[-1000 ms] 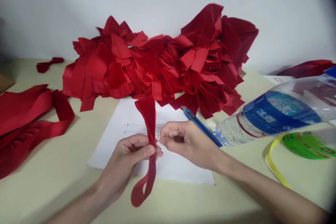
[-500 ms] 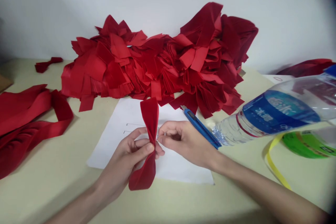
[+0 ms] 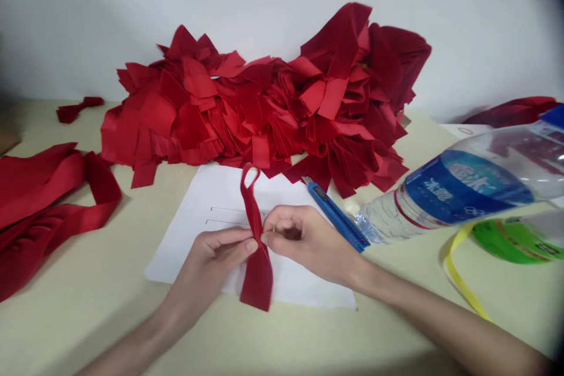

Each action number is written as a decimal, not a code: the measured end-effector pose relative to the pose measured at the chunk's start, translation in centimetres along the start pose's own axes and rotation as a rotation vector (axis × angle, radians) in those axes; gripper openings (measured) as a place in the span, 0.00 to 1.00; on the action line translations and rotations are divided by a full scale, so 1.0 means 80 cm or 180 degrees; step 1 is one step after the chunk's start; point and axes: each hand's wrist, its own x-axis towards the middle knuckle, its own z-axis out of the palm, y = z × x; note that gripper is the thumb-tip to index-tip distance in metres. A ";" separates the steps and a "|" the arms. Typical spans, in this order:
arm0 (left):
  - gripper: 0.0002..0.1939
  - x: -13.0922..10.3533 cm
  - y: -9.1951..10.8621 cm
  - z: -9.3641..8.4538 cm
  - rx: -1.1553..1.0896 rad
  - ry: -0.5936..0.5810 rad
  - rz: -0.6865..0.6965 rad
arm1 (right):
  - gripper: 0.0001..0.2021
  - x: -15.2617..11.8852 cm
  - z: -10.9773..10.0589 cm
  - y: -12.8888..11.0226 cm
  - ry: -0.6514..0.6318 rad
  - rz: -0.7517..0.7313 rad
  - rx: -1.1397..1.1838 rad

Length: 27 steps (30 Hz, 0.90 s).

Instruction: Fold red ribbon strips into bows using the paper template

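Note:
A looped red ribbon (image 3: 257,276) stands above a white sheet of paper (image 3: 185,247) with thin drawn lines, its middle gathered narrow. From the left, my left hand (image 3: 220,252) pinches that gathered middle between thumb and fingers. My right hand (image 3: 304,238) is closed at the right side of the same spot, thumb and forefinger together against the ribbon's edge. Something tiny shows between its fingertips, too small to name. Just beyond my right hand, a blue cutter knife (image 3: 337,216) lies with its tip toward the back.
A large heap of red ribbon pieces (image 3: 264,106) lies along the wall. More red ribbon (image 3: 48,188) is at the left, with a small red bow (image 3: 79,110) behind. On the right are a lying water bottle (image 3: 467,185), a green roll (image 3: 511,241) and a yellow strip (image 3: 460,273).
The ribbon has turned, showing a narrow open loop at top and its lower end further right. My left fingers have shifted their pinch, and my right fingertips have come against the ribbon.

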 end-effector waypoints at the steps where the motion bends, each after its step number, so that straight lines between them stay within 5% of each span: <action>1: 0.08 -0.001 0.001 0.001 0.0033 -0.0062 0.0014 | 0.03 -0.001 0.000 0.000 0.0019 0.0014 -0.0046; 4: 0.08 -0.002 0.002 0.002 -0.0010 -0.0192 -0.0027 | 0.02 -0.003 0.003 0.003 -0.0014 0.0000 -0.0127; 8: 0.07 0.000 -0.003 0.001 0.0020 0.0089 -0.0119 | 0.03 0.000 0.003 0.006 -0.0217 -0.0155 -0.0195; 12: 0.11 0.003 -0.008 -0.003 -0.0067 0.0173 -0.0156 | 0.08 0.008 -0.019 0.005 -0.0531 -0.0169 -0.0406; 14: 0.12 0.003 -0.008 -0.004 -0.0065 0.0279 -0.0179 | 0.11 0.011 -0.037 0.007 -0.0208 -0.0054 -0.1233; 17: 0.12 0.001 -0.003 -0.004 -0.0115 0.0331 -0.0247 | 0.12 0.014 -0.059 0.011 0.0791 0.0496 -0.3223; 19: 0.12 -0.001 0.000 -0.003 -0.0190 0.0291 -0.0310 | 0.14 0.014 -0.067 0.012 0.0905 0.0873 -0.4072; 22: 0.11 -0.001 0.001 -0.002 -0.0270 0.0284 -0.0301 | 0.14 0.013 -0.072 0.011 0.0540 0.1067 -0.4375; 27: 0.10 0.003 -0.004 -0.006 -0.0730 0.0145 -0.0422 | 0.08 0.011 -0.079 0.008 0.0595 0.0766 -0.4059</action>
